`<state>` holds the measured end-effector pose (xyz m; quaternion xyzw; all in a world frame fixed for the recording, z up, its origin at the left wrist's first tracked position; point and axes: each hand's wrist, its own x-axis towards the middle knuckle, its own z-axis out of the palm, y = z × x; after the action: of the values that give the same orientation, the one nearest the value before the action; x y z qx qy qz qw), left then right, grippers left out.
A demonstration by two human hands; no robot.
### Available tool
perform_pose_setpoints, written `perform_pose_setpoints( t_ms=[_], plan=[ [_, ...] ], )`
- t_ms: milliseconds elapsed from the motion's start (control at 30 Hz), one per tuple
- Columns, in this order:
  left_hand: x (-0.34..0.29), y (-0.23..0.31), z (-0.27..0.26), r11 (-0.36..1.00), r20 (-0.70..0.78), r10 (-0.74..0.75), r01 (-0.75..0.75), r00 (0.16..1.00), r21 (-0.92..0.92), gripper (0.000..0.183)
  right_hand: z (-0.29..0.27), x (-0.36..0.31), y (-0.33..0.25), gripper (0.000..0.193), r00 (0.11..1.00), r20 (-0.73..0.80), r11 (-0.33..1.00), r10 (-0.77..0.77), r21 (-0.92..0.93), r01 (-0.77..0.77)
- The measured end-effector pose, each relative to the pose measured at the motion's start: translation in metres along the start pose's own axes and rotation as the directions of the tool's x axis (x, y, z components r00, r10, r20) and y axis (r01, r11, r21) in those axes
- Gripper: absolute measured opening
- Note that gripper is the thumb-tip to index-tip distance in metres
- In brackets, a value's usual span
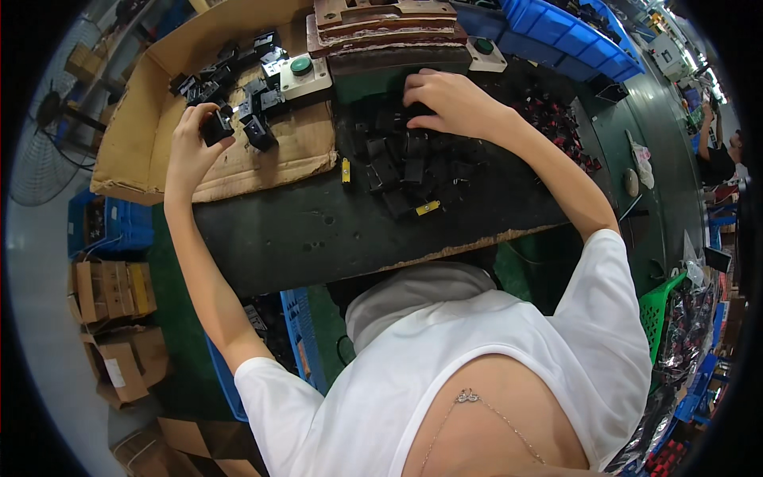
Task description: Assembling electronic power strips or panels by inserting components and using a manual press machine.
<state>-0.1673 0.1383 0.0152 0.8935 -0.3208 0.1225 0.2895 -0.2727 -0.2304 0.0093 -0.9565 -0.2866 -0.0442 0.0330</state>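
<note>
Pinched between thumb and fingers, the left hand [189, 151] holds 1 small black plastic part [216, 126] just above the cardboard sheet [143, 135] at the left end of the bench, right beside the loose heap of similar black parts [238, 83] lying on that sheet. The right hand [449, 102] rests palm down with fingers curled over the cluster of black parts [397, 167] on the dark bench mat [318, 230], near its far edge; whether it has closed on a piece or only presses on the pile is hard to say from here, since the fingertips are buried among them.

To do this well, I would judge the left should keep its part square in the pinch and set it clear of the heap, while the right singles out 1 piece without dragging its neighbours. A grey push-button box with a green cap [304, 75] sits at the cardboard's right edge.
</note>
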Motion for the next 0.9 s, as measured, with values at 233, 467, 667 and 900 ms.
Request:
perform_pose_setpoints(
  t_ms=[233, 467, 667, 900],
  plan=[
    [0.0, -0.005, -0.002, 0.999, 0.032, 0.032, -0.033, 0.999, 0.039, 0.044, 0.005, 0.012, -0.011, 0.031, 0.982, -0.144, 0.96, -0.124, 0.234, 0.155],
    [-0.001, 0.003, 0.0, 1.0, 0.02, 0.022, -0.022, 1.0, -0.004, 0.044, 0.006, 0.014, -0.029, 0.019, 0.975, -0.119, 0.823, -0.19, 0.521, 0.224],
    [-0.002, 0.0, 0.001, 1.0, 0.015, 0.008, -0.008, 1.0, 0.0, 0.044, 0.002, 0.007, -0.024, 0.014, 0.959, -0.279, 0.85, -0.058, 0.49, 0.194],
    [0.003, -0.002, -0.001, 0.998, -0.073, 0.062, -0.061, 0.995, 0.017, 0.044, 0.002, -0.006, 0.001, 0.024, 0.997, -0.056, 0.979, 0.048, 0.203, -0.036]
  ],
)
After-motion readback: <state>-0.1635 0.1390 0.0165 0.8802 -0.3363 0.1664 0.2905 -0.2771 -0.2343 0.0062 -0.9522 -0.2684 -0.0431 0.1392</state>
